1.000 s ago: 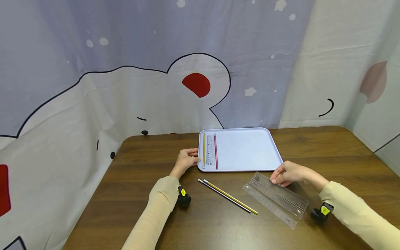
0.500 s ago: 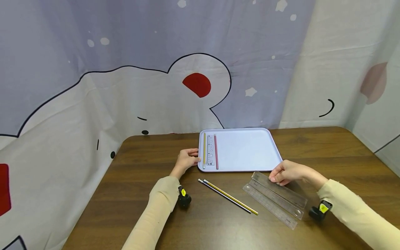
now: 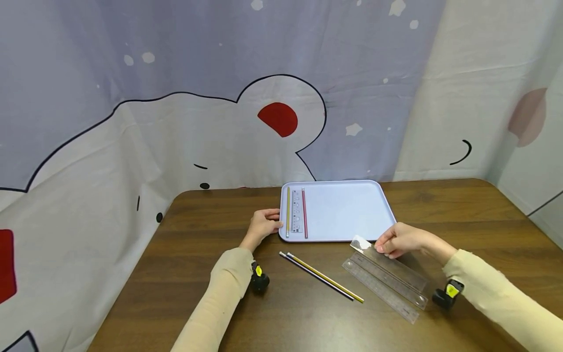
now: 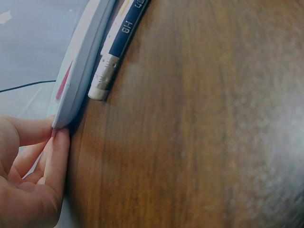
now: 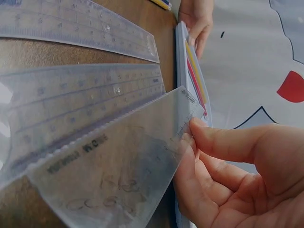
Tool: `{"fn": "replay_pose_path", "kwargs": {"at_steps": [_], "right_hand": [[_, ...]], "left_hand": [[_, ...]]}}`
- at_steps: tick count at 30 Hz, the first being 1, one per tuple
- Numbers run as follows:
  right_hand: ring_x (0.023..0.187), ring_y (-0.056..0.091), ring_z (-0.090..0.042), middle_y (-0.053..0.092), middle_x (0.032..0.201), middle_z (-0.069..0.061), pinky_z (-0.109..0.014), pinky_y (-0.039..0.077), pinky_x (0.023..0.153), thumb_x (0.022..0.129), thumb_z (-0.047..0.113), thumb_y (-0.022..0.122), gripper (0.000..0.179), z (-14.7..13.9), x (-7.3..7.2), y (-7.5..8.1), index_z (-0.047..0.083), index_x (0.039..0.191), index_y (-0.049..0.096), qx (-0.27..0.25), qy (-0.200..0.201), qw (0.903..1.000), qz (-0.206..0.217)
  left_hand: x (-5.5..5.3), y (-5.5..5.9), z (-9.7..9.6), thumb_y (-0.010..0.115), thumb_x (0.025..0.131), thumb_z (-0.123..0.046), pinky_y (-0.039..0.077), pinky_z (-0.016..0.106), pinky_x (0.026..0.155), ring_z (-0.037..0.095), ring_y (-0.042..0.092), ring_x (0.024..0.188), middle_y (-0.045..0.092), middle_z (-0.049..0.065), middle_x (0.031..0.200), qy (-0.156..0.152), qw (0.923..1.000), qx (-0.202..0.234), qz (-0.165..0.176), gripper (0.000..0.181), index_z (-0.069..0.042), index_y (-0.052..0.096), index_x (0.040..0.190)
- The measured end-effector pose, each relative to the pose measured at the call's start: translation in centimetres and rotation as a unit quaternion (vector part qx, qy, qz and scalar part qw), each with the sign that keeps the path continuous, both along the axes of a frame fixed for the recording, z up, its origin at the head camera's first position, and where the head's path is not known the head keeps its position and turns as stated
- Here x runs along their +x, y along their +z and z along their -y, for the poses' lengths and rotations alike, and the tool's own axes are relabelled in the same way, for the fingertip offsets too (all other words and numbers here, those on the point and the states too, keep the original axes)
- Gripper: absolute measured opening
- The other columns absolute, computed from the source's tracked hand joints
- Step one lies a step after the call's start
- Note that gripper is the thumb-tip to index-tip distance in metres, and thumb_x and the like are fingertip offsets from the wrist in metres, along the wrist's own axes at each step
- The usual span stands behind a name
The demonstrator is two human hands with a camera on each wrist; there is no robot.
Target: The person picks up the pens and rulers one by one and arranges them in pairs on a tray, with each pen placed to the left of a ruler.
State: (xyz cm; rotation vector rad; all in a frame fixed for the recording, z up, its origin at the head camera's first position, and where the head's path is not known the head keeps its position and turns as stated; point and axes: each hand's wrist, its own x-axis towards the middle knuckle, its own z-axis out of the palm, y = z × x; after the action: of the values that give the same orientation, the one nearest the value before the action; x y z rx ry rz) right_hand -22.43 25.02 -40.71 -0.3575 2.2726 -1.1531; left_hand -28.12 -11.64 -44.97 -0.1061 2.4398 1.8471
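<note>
Across the far side hangs a lilac-and-white printed cloth with black outlines, a red patch and pale stars. In front of it spreads the dark brown wood-grained surface; my left cream sleeve and right cream sleeve reach over it. Toward its far edge lies the pale lilac rectangular tray, raised at the rim. The fingers of my left hand pinch its left edge by the near corner.

To the right, nearer me than the tray, three long clear plastic rulers slant from far left to near right. The fingers of my right hand pinch the tilted clear ruler by its raised long edge; glare whitens its far left end. From the right wrist, its lettering is too blurred to read, and it partly blocks the middle clear ruler. The near clear ruler lies just beside that one.

On the tray's left part sits a short clear ruler with cut-out shapes, between a slim yellow pencil on the left and a red pencil on the right. Between my hands, on the surface, a golden-yellow pencil and a dark blue pencil lie side by side, white erasers at far left. The blue barrel reads "HB".
</note>
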Motion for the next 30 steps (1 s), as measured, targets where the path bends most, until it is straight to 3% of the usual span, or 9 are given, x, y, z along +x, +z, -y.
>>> {"fn": "replay_pose_path", "kwargs": {"at_steps": [30], "right_hand": [[0.071,0.056,-0.003,0.061,0.076,0.007,-0.017,0.056,0.066,0.087,0.011,0.063,0.025,2.6,-1.9,0.8,-0.009,0.102,0.065,-0.007,-0.037,0.9991,0.02]], "left_hand": [[-0.1,-0.2,0.1,0.066,0.083,0.007,0.06,0.033,0.078,0.017,0.064,0.089,0.064,0.022,0.118,-0.003,1.0,0.001,-0.003,0.044,0.002,0.06,0.127]]}}
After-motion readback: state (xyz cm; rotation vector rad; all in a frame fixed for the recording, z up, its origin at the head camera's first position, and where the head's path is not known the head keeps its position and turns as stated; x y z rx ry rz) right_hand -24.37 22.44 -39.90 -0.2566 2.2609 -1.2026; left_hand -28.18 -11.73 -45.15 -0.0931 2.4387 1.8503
